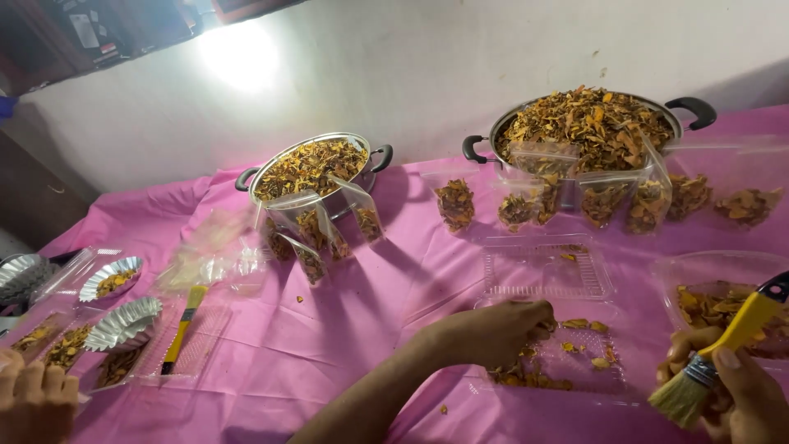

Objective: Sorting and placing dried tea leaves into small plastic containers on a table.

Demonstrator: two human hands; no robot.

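Fingers of your left hand curl down onto dried orange-brown flakes lying in a clear plastic tray at lower centre of the frame; you appear to pinch or gather them, though the fingertips are partly hidden. Your right hand, at the lower right edge, grips a yellow-handled brush with its bristles pointing down and left, clear of the tray.

Risks, as judged from this view:
- Flakes already lie loose on the pink cloth near your forearm; a sweep of that arm would scatter more off the tray.
- Filled bags lean against the small pot at upper centre left, and more bags lean on the heaped large pot at upper right. A knock to the table could tip them or spill the heap.
- The brush sits close to a clear bowl of flakes at right; a careless flick would send pieces out.

Count:
- Pots: two.
- Brushes: two, the second brush lying at lower left.
- Foil cups: at least three at far left.
- Empty clear tray at centre right: one.
- Filled bags: roughly a dozen; overlap prevents an exact tally.
- Another person's hand shows at the lower left corner.
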